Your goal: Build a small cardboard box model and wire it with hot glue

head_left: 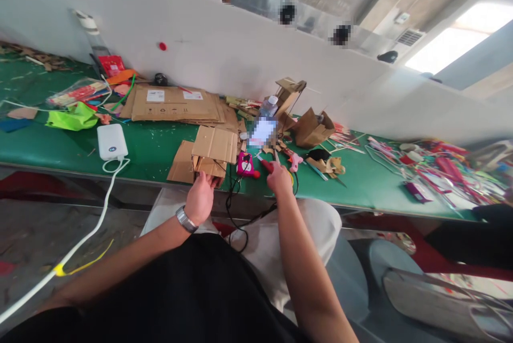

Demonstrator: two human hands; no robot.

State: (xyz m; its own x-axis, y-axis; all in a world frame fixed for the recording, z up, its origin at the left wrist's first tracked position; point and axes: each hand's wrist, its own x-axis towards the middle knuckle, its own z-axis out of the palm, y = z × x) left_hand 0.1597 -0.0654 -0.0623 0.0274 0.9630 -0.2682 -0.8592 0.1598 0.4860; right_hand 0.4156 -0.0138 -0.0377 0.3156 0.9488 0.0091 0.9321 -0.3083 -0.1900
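Note:
At the table's front edge, my left hand (201, 199) grips the lower front of a small folded cardboard box (214, 145), its fingertips partly hidden in the opening. My right hand (280, 178) is closed around a red tool (266, 165) with a pale tip pointing left; the tool's exact kind is unclear. Between the two hands lies a magenta case (245, 164) with a picture on its front. Just right of my right hand sits a pink glue gun (295, 162). Behind it all, a phone (262, 132) with a lit screen leans near a clear bottle (269, 106).
Flattened cardboard (172, 110) lies at the back, and a white power bank (112, 141) with a trailing cable is on the left. A paper bag (313, 126) stands right of the bottle. Black cords hang over my lap. Craft scraps (444, 166) cover the table's right end.

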